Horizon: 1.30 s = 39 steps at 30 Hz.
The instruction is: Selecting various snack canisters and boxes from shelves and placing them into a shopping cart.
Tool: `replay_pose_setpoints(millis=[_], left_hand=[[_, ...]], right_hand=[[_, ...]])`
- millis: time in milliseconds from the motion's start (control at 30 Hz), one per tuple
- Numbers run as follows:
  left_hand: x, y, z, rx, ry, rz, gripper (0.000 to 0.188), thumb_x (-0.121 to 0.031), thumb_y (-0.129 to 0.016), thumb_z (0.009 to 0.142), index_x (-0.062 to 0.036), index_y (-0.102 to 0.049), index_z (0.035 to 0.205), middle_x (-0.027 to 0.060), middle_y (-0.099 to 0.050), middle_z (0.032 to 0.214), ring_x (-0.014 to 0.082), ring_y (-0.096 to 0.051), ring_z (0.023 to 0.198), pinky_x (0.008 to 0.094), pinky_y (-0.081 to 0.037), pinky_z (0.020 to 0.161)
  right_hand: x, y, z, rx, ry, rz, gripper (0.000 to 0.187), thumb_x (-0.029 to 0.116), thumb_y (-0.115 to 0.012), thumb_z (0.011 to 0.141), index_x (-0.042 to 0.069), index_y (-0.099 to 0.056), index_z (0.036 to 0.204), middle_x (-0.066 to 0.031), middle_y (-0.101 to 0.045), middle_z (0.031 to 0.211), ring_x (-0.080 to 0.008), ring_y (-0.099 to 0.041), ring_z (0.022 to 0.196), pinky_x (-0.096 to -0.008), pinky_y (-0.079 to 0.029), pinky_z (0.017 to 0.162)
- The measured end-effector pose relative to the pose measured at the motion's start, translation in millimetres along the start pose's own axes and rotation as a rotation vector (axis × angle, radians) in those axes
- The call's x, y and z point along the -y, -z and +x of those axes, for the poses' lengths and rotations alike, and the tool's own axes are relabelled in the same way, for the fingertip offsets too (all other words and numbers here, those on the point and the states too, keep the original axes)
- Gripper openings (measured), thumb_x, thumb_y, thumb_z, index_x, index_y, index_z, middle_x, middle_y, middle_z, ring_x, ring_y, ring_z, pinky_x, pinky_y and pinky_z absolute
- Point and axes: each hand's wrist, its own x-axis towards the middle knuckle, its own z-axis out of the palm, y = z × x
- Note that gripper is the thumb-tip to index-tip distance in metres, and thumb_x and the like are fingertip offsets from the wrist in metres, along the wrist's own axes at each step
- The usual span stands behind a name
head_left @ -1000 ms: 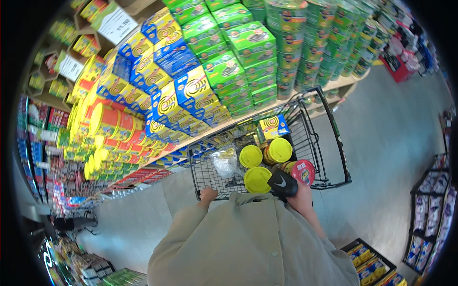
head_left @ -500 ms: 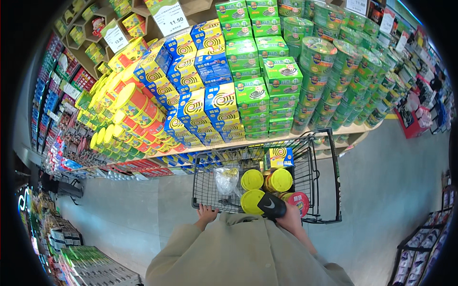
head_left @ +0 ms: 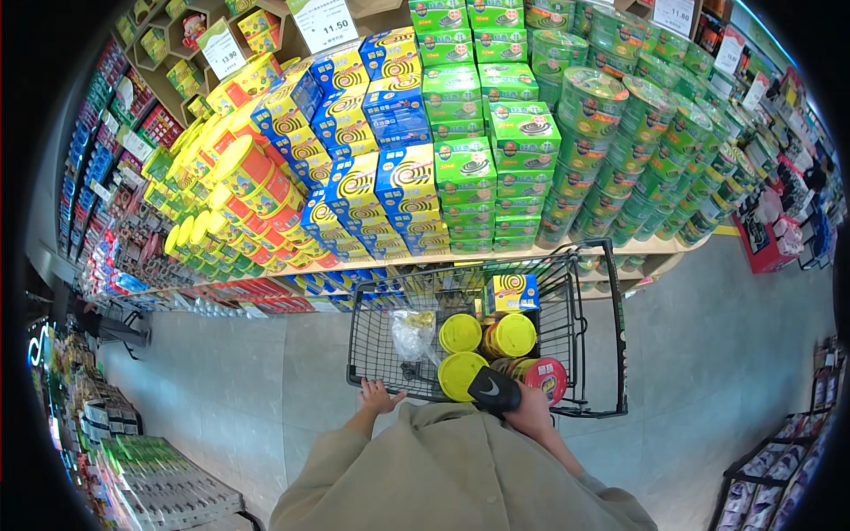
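A display shelf [head_left: 390, 263] lines the grey shop floor [head_left: 699, 354]. Under the spread fingers of the left hand [head_left: 378, 400] lies the shopping cart's [head_left: 619, 332] rim; a black object [head_left: 493, 389] adjoins the right hand [head_left: 533, 415], fingers hidden, grip unclear.

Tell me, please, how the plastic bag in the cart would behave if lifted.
The bag is probably floppy, since its clear film looks crumpled. It might also snag, because the cart around it is wire mesh.
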Motion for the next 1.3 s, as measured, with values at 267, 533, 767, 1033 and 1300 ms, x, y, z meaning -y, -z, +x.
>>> replay_pose_setpoints(millis=[267, 533, 767, 1033, 1300], left_hand=[[-9, -7, -12, 0.001, 0.009, -0.03, 0.116, -0.084, -0.043, 0.073, 0.0002, -0.015, 0.148, 0.0217, -0.012, 0.155, 0.0392, 0.005, 0.144, 0.0587, -0.011, 0.112], [-16, 0, -12, 0.011, 0.021, -0.029, 0.117, -0.084, -0.044, 0.073, -0.0011, -0.014, 0.149, 0.0188, -0.011, 0.156, 0.0375, 0.006, 0.145, 0.0581, -0.013, 0.112], [-17, 2, -12, 0.022, 0.021, -0.042, 0.118, -0.085, -0.043, 0.072, -0.0018, -0.014, 0.149, 0.0183, -0.01, 0.157, 0.0368, 0.006, 0.145, 0.0573, -0.014, 0.112], [-17, 0, -8, 0.002, 0.006, -0.03, 0.119, -0.087, -0.041, 0.071, -0.0013, -0.015, 0.149, 0.0186, -0.013, 0.156, 0.0367, 0.004, 0.145, 0.057, -0.015, 0.112], [-16, -1, -5, -0.012, 0.022, -0.01, 0.121, -0.089, -0.041, 0.069, -0.0005, -0.018, 0.148, 0.0184, -0.016, 0.155, 0.0372, 0.002, 0.145, 0.0574, -0.016, 0.111]], right_hand=[[-8, -5, -6, -0.021, 0.022, 0.004, 0.027, 0.015, -0.073, 0.066, 0.005, -0.061, 0.088, -0.0199, -0.065, 0.078, -0.0389, -0.064, 0.077, -0.0443, -0.052, 0.066], [-5, -6, -2, -0.036, 0.035, 0.01, 0.026, 0.015, -0.072, 0.067, 0.005, -0.061, 0.088, -0.0196, -0.065, 0.077, -0.0388, -0.064, 0.076, -0.0442, -0.052, 0.066], [-7, -12, 1, -0.036, 0.054, 0.027, 0.026, 0.015, -0.072, 0.067, 0.005, -0.062, 0.089, -0.0199, -0.065, 0.077, -0.0386, -0.064, 0.075, -0.0441, -0.052, 0.065], [-6, -16, 5, 0.004, 0.054, 0.013, 0.031, 0.015, -0.074, 0.065, 0.005, -0.064, 0.093, -0.02, -0.065, 0.078, -0.0381, -0.065, 0.077, -0.0438, -0.052, 0.066], [-5, -16, 7, 0.002, 0.052, 0.019, 0.029, 0.02, -0.073, 0.068, 0.006, -0.062, 0.091, -0.0198, -0.065, 0.076, -0.0393, -0.064, 0.074, -0.0458, -0.052, 0.066]])
